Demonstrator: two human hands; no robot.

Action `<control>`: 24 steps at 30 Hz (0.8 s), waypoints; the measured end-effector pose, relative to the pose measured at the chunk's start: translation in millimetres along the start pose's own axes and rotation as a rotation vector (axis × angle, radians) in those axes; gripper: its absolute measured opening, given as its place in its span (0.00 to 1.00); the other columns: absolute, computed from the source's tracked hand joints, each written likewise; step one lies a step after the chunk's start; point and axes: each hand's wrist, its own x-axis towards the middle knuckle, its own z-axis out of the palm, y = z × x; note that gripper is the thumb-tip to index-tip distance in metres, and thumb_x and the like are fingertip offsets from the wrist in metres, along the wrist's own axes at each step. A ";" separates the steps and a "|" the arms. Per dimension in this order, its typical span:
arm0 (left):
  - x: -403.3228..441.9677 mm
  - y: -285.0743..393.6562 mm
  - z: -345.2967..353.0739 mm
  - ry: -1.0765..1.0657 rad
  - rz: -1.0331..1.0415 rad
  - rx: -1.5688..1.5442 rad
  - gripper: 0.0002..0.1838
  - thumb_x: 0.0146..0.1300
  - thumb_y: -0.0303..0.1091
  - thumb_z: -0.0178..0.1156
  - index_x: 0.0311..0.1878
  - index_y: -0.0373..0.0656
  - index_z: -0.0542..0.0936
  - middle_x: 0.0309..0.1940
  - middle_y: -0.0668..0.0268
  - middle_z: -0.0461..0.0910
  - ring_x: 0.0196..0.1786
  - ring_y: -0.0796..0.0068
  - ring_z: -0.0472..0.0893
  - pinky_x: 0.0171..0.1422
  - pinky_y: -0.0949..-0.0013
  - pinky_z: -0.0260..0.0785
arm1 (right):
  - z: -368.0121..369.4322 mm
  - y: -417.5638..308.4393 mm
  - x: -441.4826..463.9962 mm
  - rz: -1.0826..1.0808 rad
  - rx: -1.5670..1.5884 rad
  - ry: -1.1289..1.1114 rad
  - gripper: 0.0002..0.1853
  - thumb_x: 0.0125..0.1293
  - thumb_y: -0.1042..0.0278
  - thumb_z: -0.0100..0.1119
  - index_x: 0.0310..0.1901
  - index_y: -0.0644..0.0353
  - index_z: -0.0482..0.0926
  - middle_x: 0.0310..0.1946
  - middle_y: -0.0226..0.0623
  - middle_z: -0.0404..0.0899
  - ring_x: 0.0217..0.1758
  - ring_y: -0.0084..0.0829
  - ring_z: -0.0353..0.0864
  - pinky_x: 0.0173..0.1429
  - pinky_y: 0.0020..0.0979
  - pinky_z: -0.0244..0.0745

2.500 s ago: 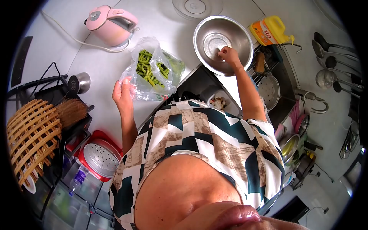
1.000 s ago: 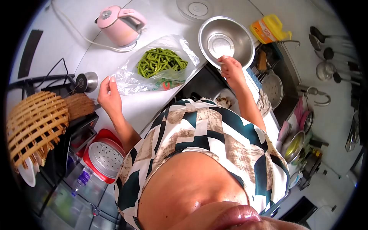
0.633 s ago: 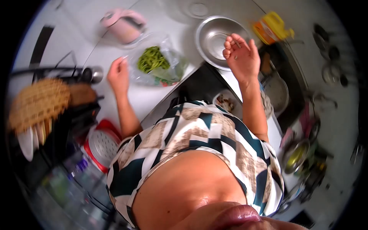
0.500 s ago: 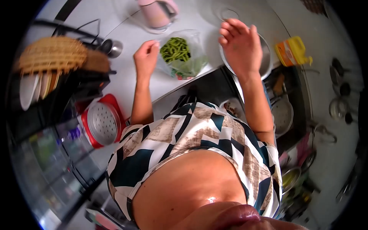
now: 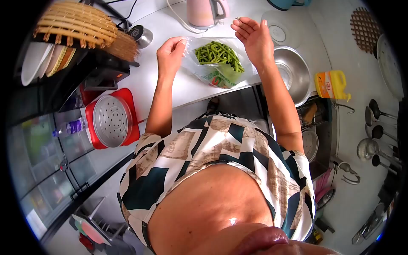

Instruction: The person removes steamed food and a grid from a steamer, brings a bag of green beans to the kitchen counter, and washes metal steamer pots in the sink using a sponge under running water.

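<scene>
Green beans (image 5: 216, 54) lie in an open clear plastic bag (image 5: 221, 76) on the white counter. My left hand (image 5: 171, 53) pinches the bag's left edge between thumb and fingers. Above the bag's right side, my right hand (image 5: 254, 40) is raised with its palm turned up and fingers spread; a tiny bit of something shows at the fingertips, too small to name. The steel bowl (image 5: 293, 76) stands to the right of my right forearm, partly covered by it, and its visible inside holds nothing I can make out.
Behind the bag stand a pink kettle (image 5: 202, 12) and a glass lid (image 5: 278, 32). A yellow bottle (image 5: 331, 84) is right of the bowl, by the sink (image 5: 323, 144). At left are a wicker basket (image 5: 78, 23) and a red tray (image 5: 135, 121) with a perforated steamer plate (image 5: 111, 121).
My right hand has left the bowl, opened palm up and moved left towards the bag. My left hand still pinches the bag's edge. The whole view has swung left.
</scene>
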 end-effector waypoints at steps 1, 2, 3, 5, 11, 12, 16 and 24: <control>5.7 -2.1 0.5 -0.020 -0.003 -0.009 0.09 0.60 0.28 0.58 0.41 0.33 0.79 0.25 0.69 0.76 0.26 0.85 0.71 0.31 0.81 0.63 | -8.2 -3.3 -4.0 -0.015 0.013 0.023 0.29 0.70 0.45 0.27 0.50 0.64 0.70 0.46 0.43 0.76 0.51 0.34 0.74 0.56 0.32 0.63; 9.2 -1.9 0.5 -0.022 -0.007 -0.009 0.09 0.61 0.28 0.57 0.41 0.33 0.78 0.25 0.69 0.76 0.26 0.85 0.71 0.31 0.82 0.63 | -20.1 -6.5 -9.6 -0.030 0.025 0.046 0.28 0.71 0.46 0.29 0.49 0.64 0.70 0.46 0.43 0.76 0.50 0.33 0.75 0.55 0.32 0.64; 14.6 -6.4 -3.3 -0.023 0.081 0.019 0.08 0.59 0.28 0.59 0.39 0.34 0.79 0.23 0.72 0.75 0.25 0.87 0.70 0.30 0.82 0.64 | -33.7 -9.4 -14.4 -0.046 0.038 0.069 0.27 0.71 0.47 0.30 0.49 0.64 0.70 0.45 0.43 0.76 0.49 0.33 0.75 0.55 0.32 0.64; 28.9 -13.5 -6.4 -0.012 0.116 0.197 0.10 0.59 0.27 0.58 0.43 0.35 0.78 0.29 0.71 0.76 0.30 0.84 0.72 0.35 0.80 0.66 | -73.5 -12.9 -34.1 -0.130 -0.023 0.123 0.21 0.71 0.52 0.36 0.43 0.63 0.72 0.40 0.39 0.77 0.43 0.28 0.76 0.47 0.28 0.68; 41.3 13.8 29.9 0.101 0.345 0.323 0.15 0.61 0.24 0.54 0.50 0.30 0.71 0.43 0.55 0.77 0.45 0.69 0.77 0.53 0.70 0.68 | -196.2 6.9 -167.7 -0.034 -0.207 0.836 0.13 0.68 0.59 0.45 0.37 0.59 0.74 0.30 0.30 0.79 0.32 0.18 0.76 0.36 0.19 0.69; 36.5 26.6 50.7 0.061 0.340 0.216 0.13 0.61 0.23 0.53 0.49 0.31 0.73 0.42 0.56 0.78 0.44 0.70 0.77 0.52 0.70 0.69 | -211.6 10.8 -196.2 -0.043 -0.167 0.958 0.12 0.68 0.60 0.46 0.37 0.59 0.74 0.30 0.30 0.79 0.31 0.18 0.76 0.34 0.18 0.69; -1.5 54.3 126.2 -0.293 0.291 0.021 0.11 0.61 0.20 0.50 0.46 0.30 0.73 0.39 0.55 0.78 0.40 0.71 0.77 0.49 0.69 0.70 | -251.8 26.3 -292.0 -0.089 -0.035 1.254 0.10 0.67 0.61 0.49 0.36 0.59 0.75 0.29 0.29 0.79 0.30 0.17 0.77 0.29 0.15 0.67; -113.4 -42.4 302.0 -1.153 -0.849 -0.026 0.29 0.64 0.44 0.54 0.57 0.27 0.63 0.47 0.45 0.73 0.47 0.56 0.78 0.51 0.60 0.74 | -333.9 -10.1 -428.2 -0.253 -0.015 1.471 0.07 0.64 0.66 0.53 0.40 0.58 0.74 0.33 0.30 0.79 0.33 0.19 0.77 0.32 0.17 0.67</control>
